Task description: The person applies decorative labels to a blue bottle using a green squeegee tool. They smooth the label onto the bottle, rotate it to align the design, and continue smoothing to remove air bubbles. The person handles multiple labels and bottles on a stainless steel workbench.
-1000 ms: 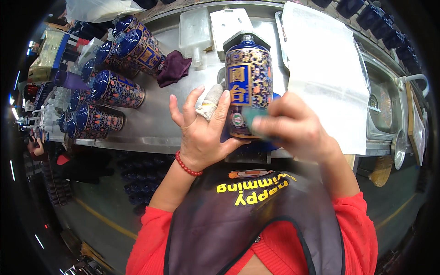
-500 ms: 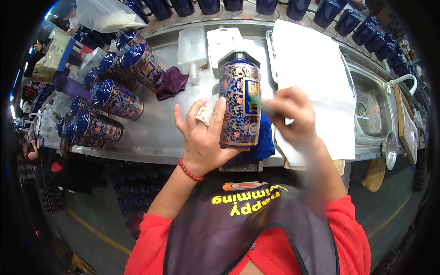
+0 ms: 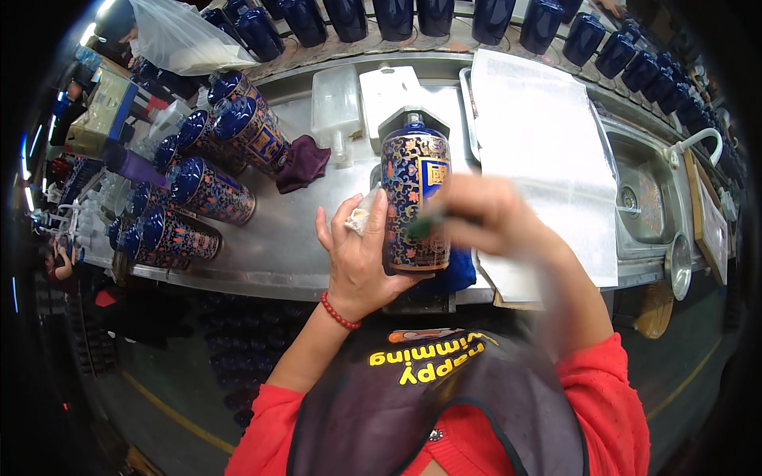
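Observation:
A dark blue bottle (image 3: pixel 403 163) covered in colourful floral decoration, with a gold-framed panel, lies with its neck pointing away in a dark angular holder (image 3: pixel 439 121). My left hand (image 3: pixel 353 262) steadies its lower left side, thumb along the bottle. A crumpled white wad (image 3: pixel 357 222) is tucked between that hand's fingers. My right hand (image 3: pixel 496 210), smeared by motion, is closed on a small green piece (image 3: pixel 423 228), which is at the lower front of the bottle. What kind of thing it is I cannot make out. Beneath the bottle shows a blue cloth (image 3: pixel 462 274).
Several decorated bottles (image 3: pixel 210 190) stand on the left of the metal counter (image 3: pixel 286 242), beside a purple cloth (image 3: pixel 303 163). A clear empty bottle (image 3: pixel 335 103) lies behind. White sheets (image 3: pixel 548 174) cover the right side, before a sink (image 3: pixel 641 194). Plain blue bottles (image 3: pixel 394 17) line the back.
My right hand and the green piece have moved down and left, from the framed panel to the lower part of the bottle. My left hand keeps its hold. The whole view has shifted slightly.

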A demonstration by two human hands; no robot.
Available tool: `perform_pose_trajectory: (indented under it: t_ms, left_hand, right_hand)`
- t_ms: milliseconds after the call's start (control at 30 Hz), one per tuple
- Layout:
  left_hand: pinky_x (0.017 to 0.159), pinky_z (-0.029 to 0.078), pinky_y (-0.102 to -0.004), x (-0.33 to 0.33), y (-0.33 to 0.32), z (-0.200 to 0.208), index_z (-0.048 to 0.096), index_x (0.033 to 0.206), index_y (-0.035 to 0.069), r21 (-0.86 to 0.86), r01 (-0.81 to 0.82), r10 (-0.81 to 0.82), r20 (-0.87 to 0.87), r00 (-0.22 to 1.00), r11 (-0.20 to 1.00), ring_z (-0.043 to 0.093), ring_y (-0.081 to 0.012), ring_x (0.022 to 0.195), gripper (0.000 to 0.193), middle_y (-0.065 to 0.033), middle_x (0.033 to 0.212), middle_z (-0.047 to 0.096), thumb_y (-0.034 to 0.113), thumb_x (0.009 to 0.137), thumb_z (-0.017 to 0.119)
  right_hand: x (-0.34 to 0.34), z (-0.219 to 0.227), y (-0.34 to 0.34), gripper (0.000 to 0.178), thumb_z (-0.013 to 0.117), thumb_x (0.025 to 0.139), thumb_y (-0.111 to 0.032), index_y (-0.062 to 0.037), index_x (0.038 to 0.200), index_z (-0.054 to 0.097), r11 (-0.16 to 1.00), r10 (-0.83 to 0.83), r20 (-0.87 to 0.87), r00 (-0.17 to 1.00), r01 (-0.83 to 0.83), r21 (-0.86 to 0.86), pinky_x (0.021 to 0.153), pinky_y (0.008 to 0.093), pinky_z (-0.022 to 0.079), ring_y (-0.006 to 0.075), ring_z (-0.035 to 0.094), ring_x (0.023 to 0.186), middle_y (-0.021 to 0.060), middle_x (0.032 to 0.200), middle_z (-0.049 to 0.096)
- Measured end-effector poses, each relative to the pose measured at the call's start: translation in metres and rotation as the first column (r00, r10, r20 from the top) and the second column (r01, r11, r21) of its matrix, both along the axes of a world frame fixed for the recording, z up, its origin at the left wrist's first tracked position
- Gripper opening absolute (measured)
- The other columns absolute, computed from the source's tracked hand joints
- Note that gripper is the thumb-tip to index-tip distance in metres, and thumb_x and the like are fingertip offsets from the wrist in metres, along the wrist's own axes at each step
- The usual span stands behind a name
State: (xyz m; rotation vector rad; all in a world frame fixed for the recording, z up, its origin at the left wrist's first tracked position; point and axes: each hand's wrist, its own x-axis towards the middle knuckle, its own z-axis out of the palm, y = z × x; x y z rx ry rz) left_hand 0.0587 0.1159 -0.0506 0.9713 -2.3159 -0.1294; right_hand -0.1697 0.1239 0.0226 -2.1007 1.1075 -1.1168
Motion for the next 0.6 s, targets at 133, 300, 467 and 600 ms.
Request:
perform_pose_trajectory:
  t_ms: [133, 300, 467, 600]
  left_hand:
    - [0.112, 0.013, -0.0675, 0.004, -0.001, -0.003, 0.041, 0.15, -0.005, 0.029, 0.031, -0.032, 0.004, 0.999, 0.999, 0.044, -0.0363, 0.13, 0.12, -0.0174, 0.13, 0.058, 0.068, 0.064, 0.083]
    - [0.115, 0.012, -0.0649, 0.008, -0.006, -0.024, 0.036, 0.152, -0.006, 0.11, 0.079, -0.074, -0.054, 0.996, 0.991, 0.04, -0.0366, 0.134, 0.124, -0.0219, 0.136, 0.052, 0.067, 0.064, 0.083]
    - [0.116, 0.009, -0.0664, 0.014, -0.011, -0.026, 0.03, 0.154, -0.007, 0.157, 0.163, -0.154, -0.071, 0.986, 0.974, 0.035, -0.0401, 0.139, 0.124, -0.0273, 0.146, 0.043, 0.075, 0.071, 0.073]
    - [0.118, 0.007, -0.0634, 0.014, -0.024, -0.006, 0.031, 0.155, -0.003, 0.014, 0.32, -0.318, -0.073, 0.945, 0.947, 0.03, -0.0413, 0.144, 0.119, -0.021, 0.151, 0.044, 0.084, 0.079, 0.057]
  right_hand:
    - [-0.001, 0.004, -0.006, 0.028, 0.076, 0.078, -0.004, -0.006, 0.105, 0.07, 0.894, -0.379, -0.108, 0.919, 0.334, -0.298, 0.073, 0.0395, 0.054, 0.031, 0.064, 0.084, 0.0108, 0.091, 0.063]
    - [-0.016, -0.03, 0.032, 0.027, 0.077, 0.078, 0.001, -0.0062, 0.104, 0.072, 0.982, 0.129, 0.114, 0.985, -0.143, 0.126, 0.073, 0.0381, 0.053, 0.0279, 0.064, 0.083, 0.01, 0.087, 0.061]
    - [-0.02, -0.044, 0.047, 0.036, 0.08, 0.074, 0.008, -0.0057, 0.107, 0.075, 0.959, -0.256, 0.007, 0.967, 0.255, -0.126, 0.065, 0.0289, 0.054, 0.0179, 0.066, 0.076, 0.0087, 0.092, 0.066]
    - [-0.019, -0.039, 0.058, 0.026, 0.078, 0.078, 0.0, -0.0047, 0.103, 0.075, 0.985, -0.162, 0.105, 0.981, 0.155, 0.07, 0.069, 0.0308, 0.052, 0.0189, 0.065, 0.077, 0.0081, 0.086, 0.067]
